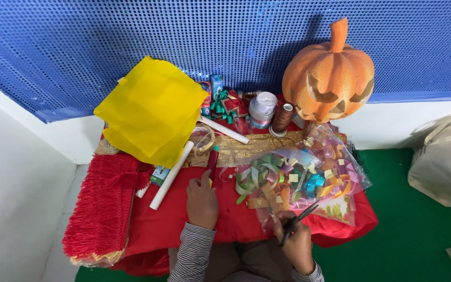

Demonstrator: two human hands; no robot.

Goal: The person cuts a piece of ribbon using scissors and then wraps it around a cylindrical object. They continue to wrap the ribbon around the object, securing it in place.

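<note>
My left hand (202,201) rests on the red cloth (173,219), its fingers touching a dark red marker-like stick (212,159) that lies upright in view. My right hand (294,243) grips black scissors (299,222) near the table's front edge, blades pointing up-right. Just above the scissors lies a clear plastic bag (301,177) full of coloured ribbon loops and paper strips. Whether the blades touch the bag I cannot tell.
A yellow paper sheet (152,109) stands at the back left over a white tube (171,175). An orange carved pumpkin (330,75) sits at the back right. Thread spools (272,112), a gold band (257,143), red fringe (103,209) and a beige bag (444,156) on green floor surround them.
</note>
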